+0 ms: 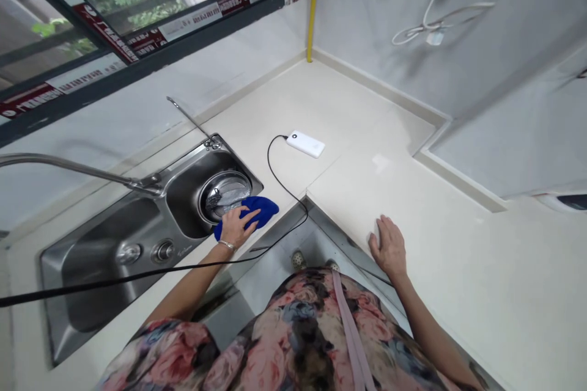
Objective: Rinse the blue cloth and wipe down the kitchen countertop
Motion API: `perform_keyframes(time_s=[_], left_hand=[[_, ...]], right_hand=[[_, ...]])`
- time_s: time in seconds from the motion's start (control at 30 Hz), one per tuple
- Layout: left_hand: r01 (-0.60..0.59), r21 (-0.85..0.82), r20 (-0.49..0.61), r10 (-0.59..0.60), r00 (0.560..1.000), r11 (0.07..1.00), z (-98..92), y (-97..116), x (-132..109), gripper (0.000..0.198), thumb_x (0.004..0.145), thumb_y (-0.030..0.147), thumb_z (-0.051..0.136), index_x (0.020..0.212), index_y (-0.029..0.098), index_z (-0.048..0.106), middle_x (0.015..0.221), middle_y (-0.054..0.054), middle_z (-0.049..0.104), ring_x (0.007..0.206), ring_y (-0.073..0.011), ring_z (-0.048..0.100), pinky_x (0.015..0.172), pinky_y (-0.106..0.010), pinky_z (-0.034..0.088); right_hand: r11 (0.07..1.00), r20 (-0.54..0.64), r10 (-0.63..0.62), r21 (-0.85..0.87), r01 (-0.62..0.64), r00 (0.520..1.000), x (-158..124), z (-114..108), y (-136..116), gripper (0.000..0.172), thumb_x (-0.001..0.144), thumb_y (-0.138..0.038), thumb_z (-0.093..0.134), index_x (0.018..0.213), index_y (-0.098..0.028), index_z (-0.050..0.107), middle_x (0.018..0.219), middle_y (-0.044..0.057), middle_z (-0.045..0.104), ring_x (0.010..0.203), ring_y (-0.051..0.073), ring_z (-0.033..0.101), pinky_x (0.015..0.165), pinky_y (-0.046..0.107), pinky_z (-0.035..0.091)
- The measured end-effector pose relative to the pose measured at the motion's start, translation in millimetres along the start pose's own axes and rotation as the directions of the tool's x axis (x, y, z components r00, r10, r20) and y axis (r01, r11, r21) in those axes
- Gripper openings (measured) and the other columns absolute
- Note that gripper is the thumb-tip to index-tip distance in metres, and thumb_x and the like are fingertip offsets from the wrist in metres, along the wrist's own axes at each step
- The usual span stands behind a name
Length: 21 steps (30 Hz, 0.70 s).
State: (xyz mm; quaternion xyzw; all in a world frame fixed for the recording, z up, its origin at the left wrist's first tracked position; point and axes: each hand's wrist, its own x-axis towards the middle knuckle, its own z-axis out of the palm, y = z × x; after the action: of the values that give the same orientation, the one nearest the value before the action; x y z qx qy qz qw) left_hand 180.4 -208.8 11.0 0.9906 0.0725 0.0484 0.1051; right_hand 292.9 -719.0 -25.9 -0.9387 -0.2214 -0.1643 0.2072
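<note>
My left hand (237, 227) grips a blue cloth (261, 211) over the front rim of the steel sink (186, 211). Its fingers are bent around the fabric, which spreads out to either side. Right behind the cloth, a round metal strainer basket (227, 189) sits in the smaller sink bowl, with something clear and shiny in it that I cannot make out. My right hand (389, 245) rests on the edge of the cream countertop (440, 256), palm down with fingers stretched out, holding nothing.
A white power bank (306, 143) lies on the counter, and its black cable (183, 267) runs across the sink toward me. The faucet (68, 166) arches over the larger bowl. A thin metal spout (189, 115) rises behind the smaller one. A yellow pipe (312, 6) stands in the corner.
</note>
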Motion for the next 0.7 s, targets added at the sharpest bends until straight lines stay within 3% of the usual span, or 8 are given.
perform_keyframes(time_s=[0.23, 0.37, 0.5, 0.7], left_hand=[[-0.064, 0.007, 0.003, 0.064, 0.998, 0.998, 11.8, 16.4, 65.9, 0.04, 0.097, 0.045, 0.055, 0.133, 0.034, 0.07, 0.129, -0.013, 0.058, 0.113, -0.0324, 0.052, 0.095, -0.047, 0.044], [-0.041, -0.002, -0.052, 0.041, 0.998, 0.999, 21.9, 31.7, 86.2, 0.041, 0.097, 0.044, 0.058, 0.135, 0.035, 0.068, 0.131, -0.013, 0.057, 0.114, -0.033, 0.052, 0.093, -0.048, 0.044], [-0.126, -0.027, -0.088, 0.123, 0.988, 0.992, 24.0, 28.2, 74.6, 0.039, 0.098, 0.044, 0.057, 0.133, 0.035, 0.069, 0.129, -0.011, 0.059, 0.116, -0.0321, 0.051, 0.096, -0.048, 0.042], [-0.182, 0.011, -0.093, 0.182, 0.979, 0.983, 12.8, 0.3, 20.1, 0.036, 0.098, 0.043, 0.056, 0.131, 0.035, 0.07, 0.126, -0.01, 0.061, 0.116, -0.0304, 0.054, 0.097, -0.046, 0.041]], right_hand=[[1.0, 0.001, 0.011, 0.006, -0.011, 1.0, 1.9, 0.3, -0.7, 0.053, 0.098, -0.033, 0.052, 0.148, -0.017, 0.046, 0.153, 0.018, 0.051, 0.146, 0.031, 0.044, 0.119, 0.057, 0.04], [1.0, -0.012, 0.004, 0.008, -0.004, 1.0, 1.3, 0.6, 1.4, 0.053, 0.097, -0.032, 0.053, 0.148, -0.017, 0.046, 0.153, 0.017, 0.052, 0.146, 0.03, 0.044, 0.12, 0.057, 0.04], [1.0, -0.027, -0.002, 0.017, 0.003, 1.0, 0.5, -0.8, 3.5, 0.054, 0.097, -0.032, 0.055, 0.149, -0.018, 0.046, 0.152, 0.016, 0.052, 0.145, 0.029, 0.045, 0.12, 0.056, 0.041], [0.999, -0.036, -0.006, 0.043, 0.008, 0.999, -2.5, -1.8, 8.0, 0.053, 0.097, -0.032, 0.055, 0.148, -0.018, 0.047, 0.152, 0.015, 0.052, 0.144, 0.03, 0.047, 0.119, 0.056, 0.042]])
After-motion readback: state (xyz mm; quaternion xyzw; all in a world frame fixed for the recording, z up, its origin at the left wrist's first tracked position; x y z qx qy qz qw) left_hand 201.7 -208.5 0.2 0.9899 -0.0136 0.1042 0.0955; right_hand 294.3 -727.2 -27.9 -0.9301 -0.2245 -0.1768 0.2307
